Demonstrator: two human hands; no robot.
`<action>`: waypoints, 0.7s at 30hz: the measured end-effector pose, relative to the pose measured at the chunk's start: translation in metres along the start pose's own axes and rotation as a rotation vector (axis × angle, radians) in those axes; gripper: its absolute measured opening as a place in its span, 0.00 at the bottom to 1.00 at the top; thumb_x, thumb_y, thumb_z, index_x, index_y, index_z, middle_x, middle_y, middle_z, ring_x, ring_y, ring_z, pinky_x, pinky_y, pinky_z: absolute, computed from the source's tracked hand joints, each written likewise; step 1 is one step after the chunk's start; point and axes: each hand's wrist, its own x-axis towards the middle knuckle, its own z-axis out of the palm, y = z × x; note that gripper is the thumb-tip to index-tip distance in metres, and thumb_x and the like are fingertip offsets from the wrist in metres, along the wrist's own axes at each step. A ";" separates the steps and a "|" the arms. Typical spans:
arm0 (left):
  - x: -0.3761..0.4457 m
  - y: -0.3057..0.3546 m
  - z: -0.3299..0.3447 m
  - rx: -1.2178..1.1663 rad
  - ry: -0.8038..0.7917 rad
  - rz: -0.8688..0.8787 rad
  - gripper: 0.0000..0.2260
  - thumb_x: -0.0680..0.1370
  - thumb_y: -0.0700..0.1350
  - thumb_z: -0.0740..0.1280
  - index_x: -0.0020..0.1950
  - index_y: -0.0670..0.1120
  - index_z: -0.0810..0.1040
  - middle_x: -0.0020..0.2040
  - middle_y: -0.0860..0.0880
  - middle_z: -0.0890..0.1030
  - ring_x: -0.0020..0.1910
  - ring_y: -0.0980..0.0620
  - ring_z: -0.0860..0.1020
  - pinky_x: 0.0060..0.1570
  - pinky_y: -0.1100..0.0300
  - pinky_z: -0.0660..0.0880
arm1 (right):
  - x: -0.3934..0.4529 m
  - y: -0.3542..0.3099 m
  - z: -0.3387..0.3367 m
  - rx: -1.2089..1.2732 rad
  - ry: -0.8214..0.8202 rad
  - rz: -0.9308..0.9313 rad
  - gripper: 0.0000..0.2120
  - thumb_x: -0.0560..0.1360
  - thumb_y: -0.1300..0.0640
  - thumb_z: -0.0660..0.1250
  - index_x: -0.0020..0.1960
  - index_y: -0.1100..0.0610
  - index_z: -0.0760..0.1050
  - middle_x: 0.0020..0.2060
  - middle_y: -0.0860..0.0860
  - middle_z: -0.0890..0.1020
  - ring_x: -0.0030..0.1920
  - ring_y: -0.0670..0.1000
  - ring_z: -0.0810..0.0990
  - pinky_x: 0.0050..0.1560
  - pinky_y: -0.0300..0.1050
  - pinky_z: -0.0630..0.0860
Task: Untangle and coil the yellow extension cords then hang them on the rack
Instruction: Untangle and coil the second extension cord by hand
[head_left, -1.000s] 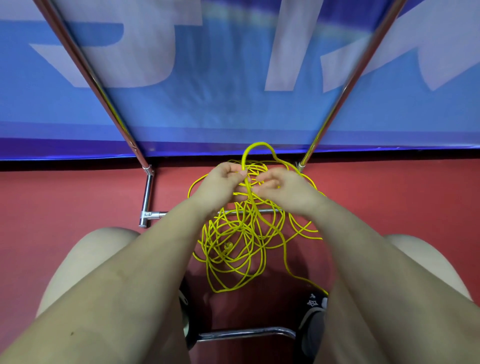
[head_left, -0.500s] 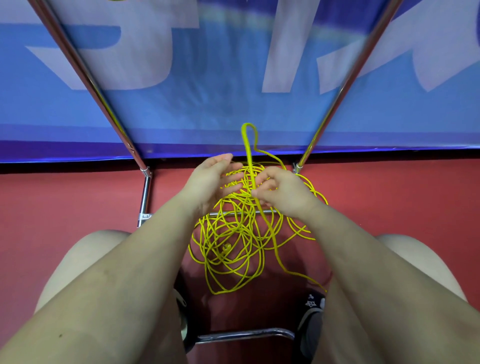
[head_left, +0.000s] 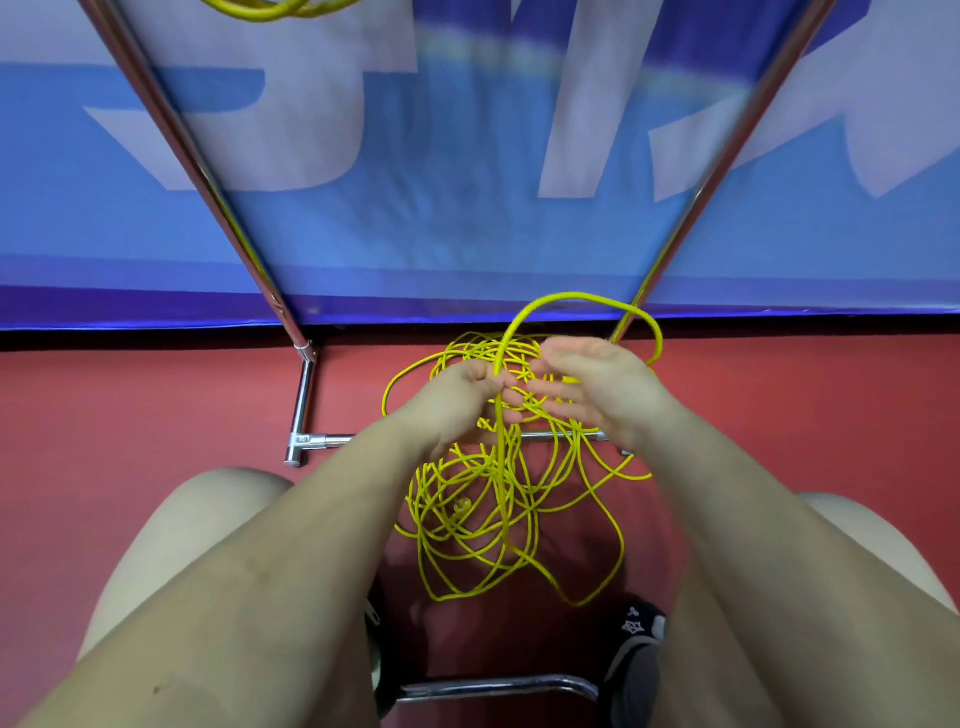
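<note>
— Down on the red floor (head_left: 130, 415), between my knees, what does the head view give you?

— The tangle of yellow cord (head_left: 483, 499) lies there in loose loops, spread from near my shoes toward the far blue banner (head_left: 415, 223). Its long axis runs near to far. Some loops drape over the chrome crossbar of the rack base (head_left: 332, 440).

— Which way does the lifted strand go?

— One strand rises almost straight from the near part of the heap up to my left hand (head_left: 457, 400), then arches away toward the banner, curves right and drops behind my right hand (head_left: 608, 384).

— And the hands themselves?

— My left hand has its fingers curled in, pinching that rising strand at the fingertips. My right hand is mostly spread, fingers straight and pointing left toward the other hand; strands pass close under them, but whether it has hold of any I cannot tell.

— Edges, room to move?

— Two slanted chrome poles of the rack (head_left: 208, 171) run up left and right and frame the heap. The banner's lower edge closes the far side. A chrome chair bar (head_left: 493, 686) and my shoe (head_left: 636, 654) sit on the near side. Bare red floor stretches left and right of the rack base. At the top edge, a coil of yellow cord (head_left: 270, 8) hangs partly in view.
</note>
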 end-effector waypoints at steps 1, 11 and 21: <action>0.001 0.002 -0.001 -0.057 0.042 0.010 0.09 0.83 0.42 0.54 0.45 0.47 0.71 0.41 0.50 0.77 0.35 0.57 0.79 0.31 0.60 0.75 | 0.000 0.004 0.002 -0.209 -0.030 0.003 0.16 0.75 0.55 0.66 0.61 0.58 0.70 0.45 0.50 0.80 0.45 0.49 0.80 0.45 0.42 0.75; 0.010 0.016 -0.020 -0.571 0.312 0.087 0.05 0.82 0.43 0.57 0.49 0.45 0.71 0.46 0.46 0.78 0.42 0.51 0.79 0.32 0.60 0.80 | 0.001 0.026 0.007 -0.978 -0.205 -0.167 0.05 0.76 0.59 0.65 0.42 0.56 0.73 0.31 0.47 0.76 0.29 0.44 0.73 0.30 0.34 0.69; 0.000 -0.014 0.003 0.328 -0.277 -0.057 0.07 0.81 0.42 0.60 0.54 0.45 0.76 0.46 0.51 0.78 0.43 0.59 0.74 0.42 0.66 0.68 | 0.003 0.001 0.004 0.247 0.108 0.009 0.03 0.78 0.62 0.60 0.47 0.57 0.71 0.43 0.53 0.80 0.40 0.52 0.81 0.45 0.46 0.79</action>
